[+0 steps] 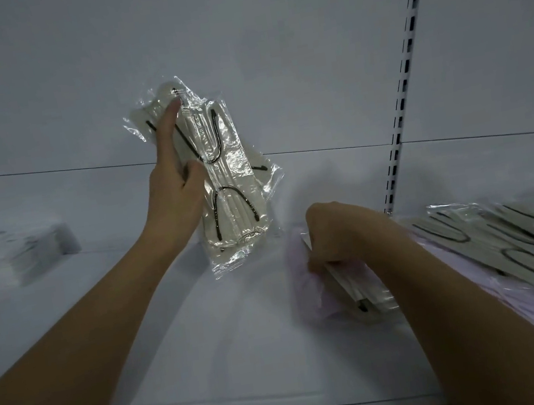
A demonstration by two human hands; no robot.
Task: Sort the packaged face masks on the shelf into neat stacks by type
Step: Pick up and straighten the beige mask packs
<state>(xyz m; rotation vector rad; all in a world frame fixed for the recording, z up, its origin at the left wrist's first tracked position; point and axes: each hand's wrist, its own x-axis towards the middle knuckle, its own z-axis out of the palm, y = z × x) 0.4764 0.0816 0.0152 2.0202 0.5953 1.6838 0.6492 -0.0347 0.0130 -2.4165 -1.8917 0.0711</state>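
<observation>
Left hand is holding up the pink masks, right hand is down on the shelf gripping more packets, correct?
Not quite. In the head view the left hand holds up cream masks with black ear loops in clear wrap, not pink ones. The right hand is down on the shelf gripping packets, pink among them.

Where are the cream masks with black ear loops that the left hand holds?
In the head view, centre-left: the cream mask packets are held up by the left hand above the shelf, before the back panel.
</observation>
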